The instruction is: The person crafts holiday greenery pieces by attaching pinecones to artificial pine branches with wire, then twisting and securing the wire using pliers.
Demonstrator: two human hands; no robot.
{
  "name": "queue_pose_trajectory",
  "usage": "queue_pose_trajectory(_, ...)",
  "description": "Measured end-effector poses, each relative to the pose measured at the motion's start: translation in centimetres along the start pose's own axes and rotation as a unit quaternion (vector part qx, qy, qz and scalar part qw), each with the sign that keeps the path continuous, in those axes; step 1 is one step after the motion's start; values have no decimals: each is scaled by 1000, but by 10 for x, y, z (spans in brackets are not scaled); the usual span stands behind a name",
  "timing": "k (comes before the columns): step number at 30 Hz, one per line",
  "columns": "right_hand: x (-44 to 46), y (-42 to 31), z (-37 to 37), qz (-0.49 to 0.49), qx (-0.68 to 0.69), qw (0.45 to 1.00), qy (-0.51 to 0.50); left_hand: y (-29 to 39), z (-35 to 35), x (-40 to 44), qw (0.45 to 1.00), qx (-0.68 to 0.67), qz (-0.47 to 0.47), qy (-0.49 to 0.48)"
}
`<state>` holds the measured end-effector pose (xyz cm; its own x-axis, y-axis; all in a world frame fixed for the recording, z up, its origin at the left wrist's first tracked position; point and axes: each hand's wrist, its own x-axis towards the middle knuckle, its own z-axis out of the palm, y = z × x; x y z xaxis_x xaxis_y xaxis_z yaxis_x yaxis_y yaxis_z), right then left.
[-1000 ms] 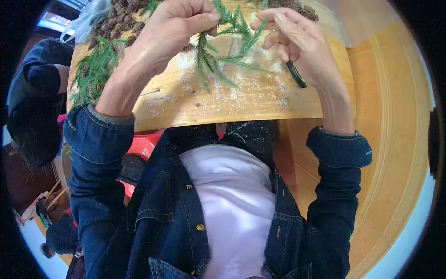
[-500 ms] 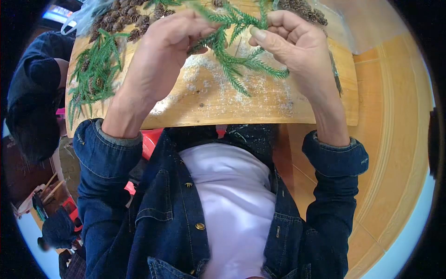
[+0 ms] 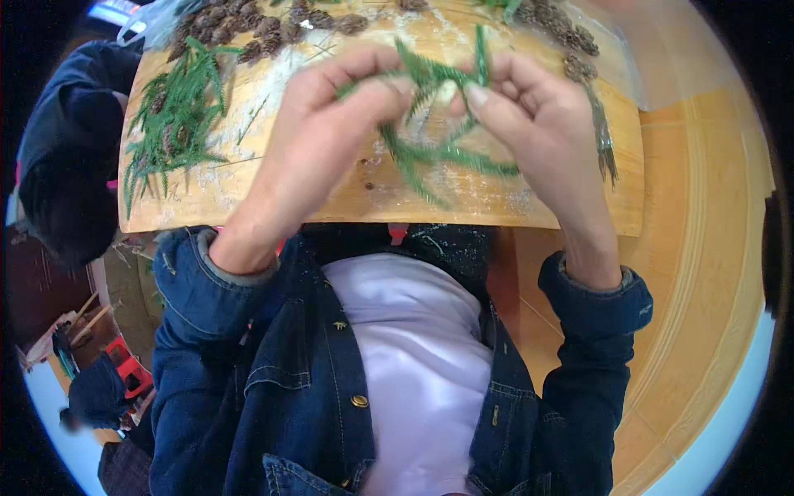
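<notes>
Green sprig [image 3: 442,155] at centre, held between left hand [image 3: 327,128] and right hand [image 3: 538,124] above a wooden table [image 3: 331,208]. Left grip: narrow, thumb and bent fingers closed on the upper left part of the sprig. Right grip: equally narrow, thumb and curled fingers pinched on the upper right part. Exact contact at the fingertips lost in blur, hence impossible to tell. Position of the sprig relative to the grip: one short tip upright just beside the right fingers, another between the hands, longer ends hanging in loose curves below both thumbs, one of them reaching toward the heel of the right hand. To the left, apart from the left hand, a pile of greenery [image 3: 186,91] with a few brown cones [image 3: 168,139] among the needles. At the far left corner of the table, a heap of pine cones [image 3: 223,25] near a clear plastic bag [image 3: 161,29]. At the far right, a second group of cones [image 3: 558,25]. Beside the outer edge of the right hand, thin dark strands [image 3: 606,153]. Across the wood, scattered white specks [image 3: 285,73]
</notes>
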<state>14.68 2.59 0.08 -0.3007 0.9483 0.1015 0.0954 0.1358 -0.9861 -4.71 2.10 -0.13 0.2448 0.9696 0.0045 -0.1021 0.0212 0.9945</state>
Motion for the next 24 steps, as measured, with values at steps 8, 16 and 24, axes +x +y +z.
queue_pose_trajectory(8,3,-10,12,66,-36,992,-102,-2,-14,-45,993,113,19,37)
queue_pose_trajectory(16,94,19,16,-111,-349,923,-119,-2,-28,-63,992,93,17,80)
queue_pose_trajectory(24,124,15,48,-362,-444,811,-122,-7,-43,-55,992,39,13,123)
